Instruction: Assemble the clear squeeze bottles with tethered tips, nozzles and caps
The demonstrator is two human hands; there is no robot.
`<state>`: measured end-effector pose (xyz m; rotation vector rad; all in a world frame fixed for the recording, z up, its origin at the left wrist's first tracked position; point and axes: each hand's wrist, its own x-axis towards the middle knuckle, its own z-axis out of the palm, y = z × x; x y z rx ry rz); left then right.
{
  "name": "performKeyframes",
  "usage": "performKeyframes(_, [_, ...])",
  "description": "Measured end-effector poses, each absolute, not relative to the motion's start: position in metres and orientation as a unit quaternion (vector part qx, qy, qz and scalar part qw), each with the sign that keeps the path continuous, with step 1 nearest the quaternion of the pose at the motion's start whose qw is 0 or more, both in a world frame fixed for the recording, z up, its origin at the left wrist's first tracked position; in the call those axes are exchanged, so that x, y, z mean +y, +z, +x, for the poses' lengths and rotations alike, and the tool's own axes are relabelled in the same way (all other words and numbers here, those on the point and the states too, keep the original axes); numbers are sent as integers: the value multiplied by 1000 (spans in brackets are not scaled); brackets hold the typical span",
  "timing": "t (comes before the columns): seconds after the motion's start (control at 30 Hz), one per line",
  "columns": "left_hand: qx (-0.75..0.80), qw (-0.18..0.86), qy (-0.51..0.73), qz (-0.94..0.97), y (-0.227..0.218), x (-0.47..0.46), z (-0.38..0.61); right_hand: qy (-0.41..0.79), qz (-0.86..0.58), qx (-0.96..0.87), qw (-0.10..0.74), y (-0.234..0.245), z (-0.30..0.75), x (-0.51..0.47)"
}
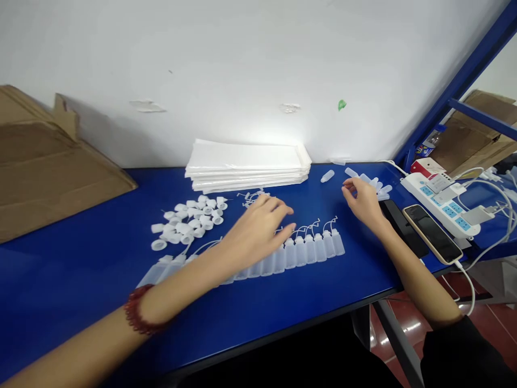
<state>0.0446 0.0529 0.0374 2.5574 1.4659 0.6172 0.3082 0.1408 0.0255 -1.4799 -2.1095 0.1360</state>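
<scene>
My left hand (260,226) hovers palm down over a row of small translucent squeeze bottles (299,253), fingers apart and with nothing seen in them. Thin bent tubes (315,227) stick up from the bottle tops. The hand and forearm hide the row's middle. Just behind my left fingertips lies a small heap of thin bent tubes (251,197). My right hand (363,203) is beside a pile of loose translucent bottles (377,185); its fingers curl loosely and no object shows between them. White caps (194,218) lie heaped to the left of my left hand.
Stacked white plastic sleeves (248,164) lie against the wall, with a single loose bottle (327,176) to their right. Cardboard (52,167) leans at the left. Two phones, one beige-cased (432,231), and a cabled power strip (444,205) occupy the right end of the blue table (258,318).
</scene>
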Motion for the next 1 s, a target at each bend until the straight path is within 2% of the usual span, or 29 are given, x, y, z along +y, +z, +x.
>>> performKeyframes(0.3, [555,45,211,803,30,71,-17,-62,-473,-876,67,38,274,193])
performKeyframes(0.47, [563,48,214,797,28,66,-20,-105,-457,-883,13,35,272,194])
performKeyframes(0.7, [564,57,211,796,24,67,-18,-116,-468,-876,26,35,286,164])
performKeyframes(1.0, [549,70,194,810,23,70,-16,-8,-446,-878,172,31,288,120])
